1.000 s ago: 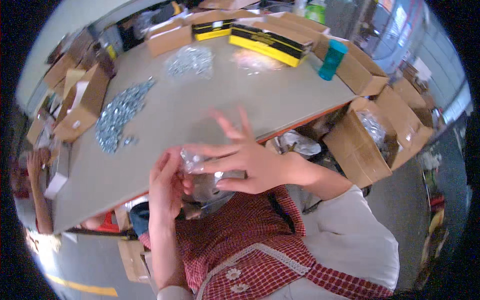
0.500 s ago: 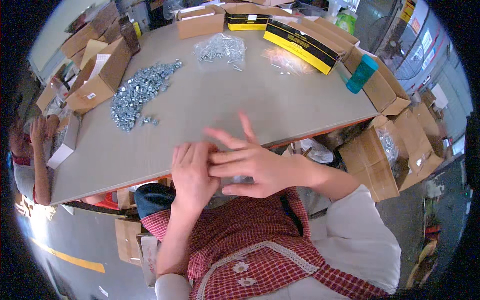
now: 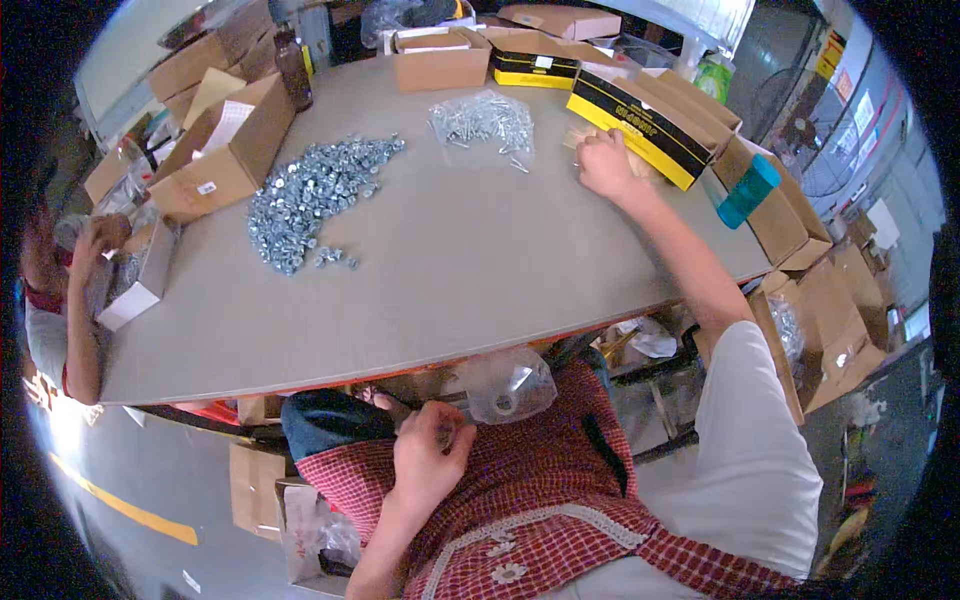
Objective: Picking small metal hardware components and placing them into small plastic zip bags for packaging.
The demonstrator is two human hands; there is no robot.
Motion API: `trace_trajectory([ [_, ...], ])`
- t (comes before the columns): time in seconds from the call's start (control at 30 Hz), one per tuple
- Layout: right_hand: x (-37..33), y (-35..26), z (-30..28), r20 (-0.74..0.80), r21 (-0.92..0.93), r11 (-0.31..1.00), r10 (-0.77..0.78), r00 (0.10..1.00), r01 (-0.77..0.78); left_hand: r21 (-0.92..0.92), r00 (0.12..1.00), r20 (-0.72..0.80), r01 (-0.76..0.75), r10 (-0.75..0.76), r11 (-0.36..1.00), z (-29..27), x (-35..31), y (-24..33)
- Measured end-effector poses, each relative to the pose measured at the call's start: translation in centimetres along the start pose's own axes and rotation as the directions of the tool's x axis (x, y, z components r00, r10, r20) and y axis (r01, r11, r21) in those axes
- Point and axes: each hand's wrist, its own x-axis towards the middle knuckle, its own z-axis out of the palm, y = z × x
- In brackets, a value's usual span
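Note:
Low over my lap, my left hand (image 3: pixel 430 455) is closed, its curled fingers at the gathered end of a clear plastic bag (image 3: pixel 525 385). A few small ring-shaped parts show faintly through the bag. Far across the table, my right hand (image 3: pixel 607 165) reaches to a pale, pinkish-tan heap of thin strands (image 3: pixel 645 170), which resemble rubber bands. Its fingers are bent together at the heap, and what they pinch is hidden. Just behind that heap stands a black and yellow box (image 3: pixel 640 125).
A pile of metal nuts (image 3: pixel 315 195) covers the table's left part. Loose screws lie on a clear bag (image 3: pixel 485 125) at the back. A teal bottle (image 3: pixel 748 190) lies by cartons at the right. At the left edge, a co-worker's hands are over a white box (image 3: pixel 140 290).
My hands have parted. The right went forward and right to the strands; the left dropped toward my lap, where the bag now shows plainly. The view has shifted slightly.

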Motion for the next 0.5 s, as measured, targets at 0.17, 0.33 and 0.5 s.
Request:
trace_trajectory([
  [0.17,1.0,-4.6,-2.6,0.142,0.237,0.968,-0.118,0.983,0.082,-0.063,0.991,0.133,0.007,0.001,0.998,4.8,-0.8,-2.1],
  [0.33,0.5,-8.4,-3.9,-0.38,0.315,0.87,-0.25,0.891,0.379,-0.111,0.979,0.202,0.041,-0.018,0.993,9.9,0.2,-3.4],
  [0.5,1.8,-9.5,-2.8,-0.24,0.342,0.92,-0.109,0.965,0.189,-0.128,0.974,0.184,0.161,-0.136,0.979,11.2,0.9,-4.3],
])
